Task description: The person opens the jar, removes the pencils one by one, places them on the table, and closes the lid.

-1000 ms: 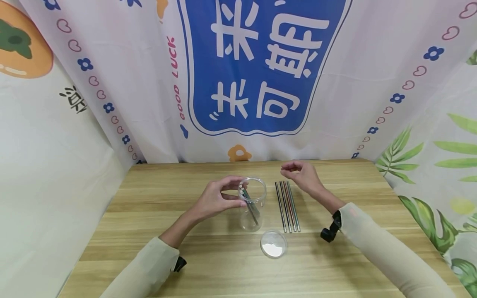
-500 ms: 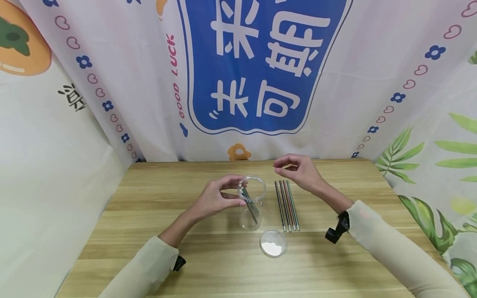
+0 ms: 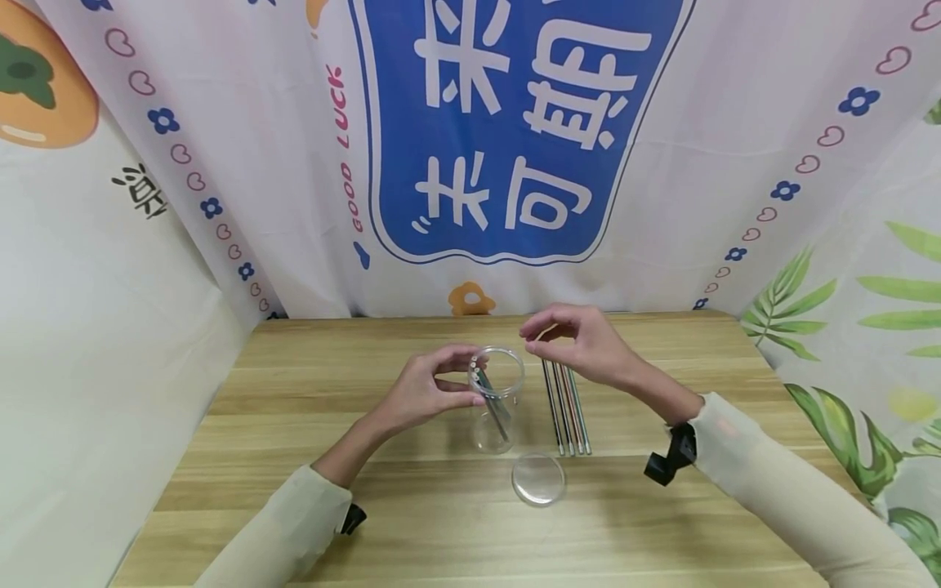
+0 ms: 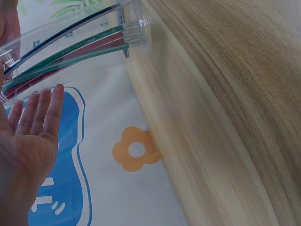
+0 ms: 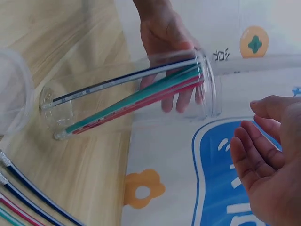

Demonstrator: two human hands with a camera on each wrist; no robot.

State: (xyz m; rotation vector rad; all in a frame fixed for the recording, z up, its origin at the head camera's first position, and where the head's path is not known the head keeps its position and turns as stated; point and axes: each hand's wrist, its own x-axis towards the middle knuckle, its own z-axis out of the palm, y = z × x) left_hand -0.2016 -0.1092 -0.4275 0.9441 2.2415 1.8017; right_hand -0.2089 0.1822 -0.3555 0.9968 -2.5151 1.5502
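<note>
A tall transparent jar (image 3: 481, 423) stands upright on the table. Near its rim, my left hand (image 3: 430, 392) grips it, thumb on the near side and fingers on the far side. Inside lean several pencils (image 5: 136, 96), dark blue, green and red, their metal-ringed ends at the bottom. Just right of the jar's mouth hovers my right hand (image 3: 584, 347), fingers loosely bent and nothing between them. Below that hand, a row of several loose pencils (image 3: 566, 412) lies side by side, its far ends partly hidden by the hand.
A round clear lid (image 3: 539, 480) lies flat on the wooden table (image 3: 412, 523), in front of the jar. Behind the table's far edge hangs a white printed curtain (image 3: 294, 269) with a blue panel. More printed cloth hangs at both sides.
My right hand has moved left, from above the far ends of the loose pencils to beside the jar's rim. Left hand and jar have stayed in place.
</note>
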